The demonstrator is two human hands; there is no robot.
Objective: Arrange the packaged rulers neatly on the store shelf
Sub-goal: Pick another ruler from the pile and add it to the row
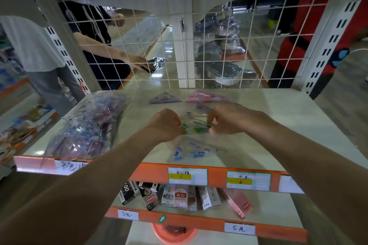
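Note:
A clear packet with a green-printed triangular ruler (196, 127) is held just above the middle of the white shelf (278, 117). My left hand (166, 123) grips its left edge and my right hand (231, 118) pinches its right edge. A blue-printed ruler packet (196, 151) lies flat in front of it, near the orange shelf lip. Two more packets lie at the back: a purple one (164, 98) and a pink one (205, 96). A big clear bag of several ruler packets (87, 127) slumps on the shelf's left side.
A white wire grid (199, 45) closes the shelf's back; people stand behind it, one reaching towards a shelf there. An orange price rail (217, 177) with labels runs along the front. The lower shelf holds several small boxes (175, 197). A pink basin (173, 232) sits below.

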